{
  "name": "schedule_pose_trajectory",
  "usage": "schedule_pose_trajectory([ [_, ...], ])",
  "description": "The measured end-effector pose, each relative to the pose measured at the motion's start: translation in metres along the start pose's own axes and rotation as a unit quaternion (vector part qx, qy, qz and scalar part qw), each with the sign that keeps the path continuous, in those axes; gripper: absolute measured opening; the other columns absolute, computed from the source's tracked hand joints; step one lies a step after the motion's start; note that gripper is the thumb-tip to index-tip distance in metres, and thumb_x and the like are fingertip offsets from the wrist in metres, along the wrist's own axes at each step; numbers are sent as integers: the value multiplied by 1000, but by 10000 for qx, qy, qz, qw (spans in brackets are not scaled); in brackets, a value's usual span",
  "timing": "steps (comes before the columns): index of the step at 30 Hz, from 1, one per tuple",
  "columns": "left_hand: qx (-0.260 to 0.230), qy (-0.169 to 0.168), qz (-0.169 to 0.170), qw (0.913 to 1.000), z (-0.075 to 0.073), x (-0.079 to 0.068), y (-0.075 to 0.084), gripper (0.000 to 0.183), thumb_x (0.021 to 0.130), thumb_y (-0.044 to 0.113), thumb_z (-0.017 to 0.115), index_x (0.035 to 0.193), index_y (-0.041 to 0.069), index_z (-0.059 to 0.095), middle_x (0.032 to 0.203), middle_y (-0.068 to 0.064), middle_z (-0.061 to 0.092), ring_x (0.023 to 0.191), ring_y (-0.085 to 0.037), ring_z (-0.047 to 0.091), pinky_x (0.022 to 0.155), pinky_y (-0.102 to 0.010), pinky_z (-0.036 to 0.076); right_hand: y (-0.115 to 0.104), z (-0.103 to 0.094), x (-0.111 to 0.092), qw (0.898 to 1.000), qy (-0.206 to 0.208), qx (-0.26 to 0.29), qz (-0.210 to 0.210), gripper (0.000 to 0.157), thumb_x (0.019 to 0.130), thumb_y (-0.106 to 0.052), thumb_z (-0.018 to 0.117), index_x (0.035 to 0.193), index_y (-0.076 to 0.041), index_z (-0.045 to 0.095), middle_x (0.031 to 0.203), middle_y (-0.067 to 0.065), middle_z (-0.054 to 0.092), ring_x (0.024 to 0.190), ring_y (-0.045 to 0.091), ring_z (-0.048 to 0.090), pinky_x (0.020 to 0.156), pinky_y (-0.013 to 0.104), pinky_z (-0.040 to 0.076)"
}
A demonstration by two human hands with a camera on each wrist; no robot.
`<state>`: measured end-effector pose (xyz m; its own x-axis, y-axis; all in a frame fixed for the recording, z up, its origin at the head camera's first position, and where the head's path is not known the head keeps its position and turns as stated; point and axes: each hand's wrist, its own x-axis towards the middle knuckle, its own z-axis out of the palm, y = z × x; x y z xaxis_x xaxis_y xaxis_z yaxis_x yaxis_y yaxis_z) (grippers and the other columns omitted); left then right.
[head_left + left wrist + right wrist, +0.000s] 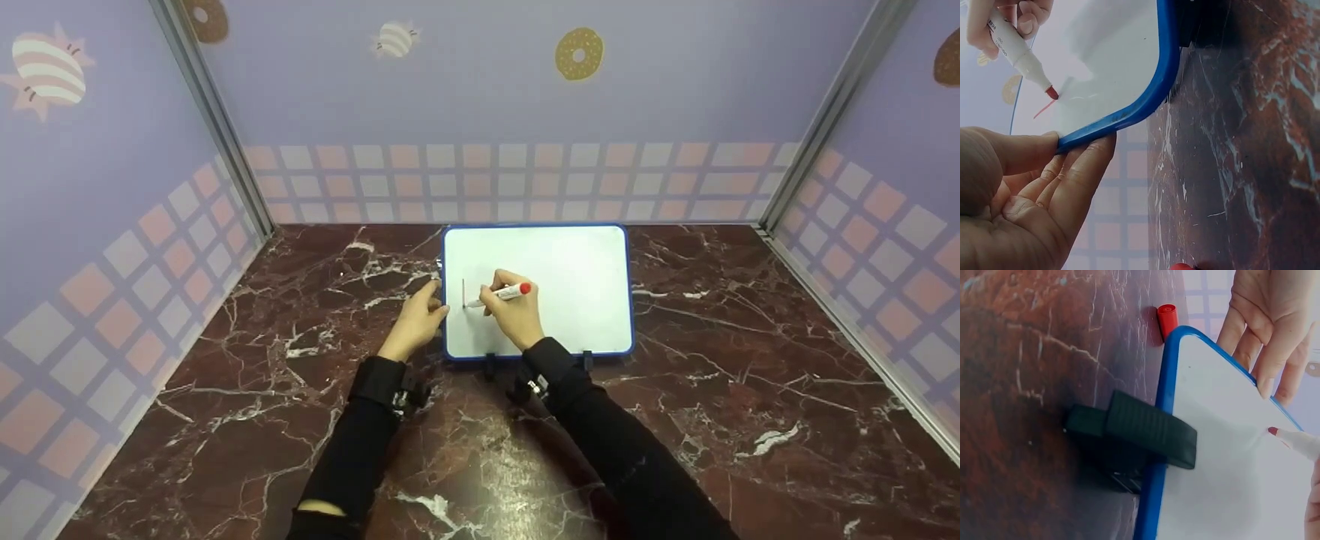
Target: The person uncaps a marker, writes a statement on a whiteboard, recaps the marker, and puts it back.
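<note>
A whiteboard (577, 300) with a blue frame stands on the marbled table. My left hand (416, 319) pinches its left edge, thumb on the front and fingers behind, as the left wrist view shows. In my right hand (519, 315) is a white marker (511, 292) with a red end, held like a pen. The marker's red tip (1052, 93) meets the board at the end of a thin red line (463, 291) near the left side. That line runs up and down on the otherwise white surface.
Black clip-like supports (1151, 430) grip the board's lower edge. A red marker cap (1167, 320) is on the table by the board's lower left corner. Patterned lilac walls (480, 97) enclose the table (750, 375) at the back and both sides.
</note>
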<state>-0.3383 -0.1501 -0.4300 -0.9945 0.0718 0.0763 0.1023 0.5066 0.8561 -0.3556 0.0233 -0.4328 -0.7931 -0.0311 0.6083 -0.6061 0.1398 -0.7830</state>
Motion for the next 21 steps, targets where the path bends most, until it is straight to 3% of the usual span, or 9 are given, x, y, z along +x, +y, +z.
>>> schedule_pose_trajectory([
  [5, 18, 30, 18, 10000, 0, 1, 0, 50, 99, 0, 52, 147, -4, 37, 125, -36, 58, 108, -45, 64, 82, -50, 62, -8, -1, -3, 9995, 228, 168, -126, 23, 83, 13, 60, 64, 14, 47, 58, 27, 60, 50, 43, 60, 44, 13, 39],
  [9, 28, 22, -32, 10000, 0, 1, 0, 50, 100, 1, 51, 148, -4, 35, 127, -36, 56, 112, -45, 62, 84, -50, 62, -21, -3, -6, 9983, 398, 370, -199, 23, 86, 14, 60, 67, 16, 47, 61, 29, 61, 53, 44, 60, 48, 13, 43],
  [15, 20, 21, -68, 10000, 0, 1, 0, 51, 100, 1, 51, 149, -2, 35, 127, -36, 56, 111, -45, 63, 84, -50, 62, -27, -4, -9, 9982, 297, 360, -384, 22, 86, 13, 62, 68, 14, 49, 66, 28, 64, 56, 39, 64, 52, 13, 50],
  [21, 28, -29, -90, 10000, -1, -2, 1, 52, 101, 3, 50, 150, -2, 34, 130, -35, 55, 113, -45, 62, 85, -49, 62, -28, -4, -9, 9972, 325, 360, -576, 23, 85, 16, 61, 66, 16, 47, 66, 29, 61, 55, 42, 61, 51, 12, 48],
])
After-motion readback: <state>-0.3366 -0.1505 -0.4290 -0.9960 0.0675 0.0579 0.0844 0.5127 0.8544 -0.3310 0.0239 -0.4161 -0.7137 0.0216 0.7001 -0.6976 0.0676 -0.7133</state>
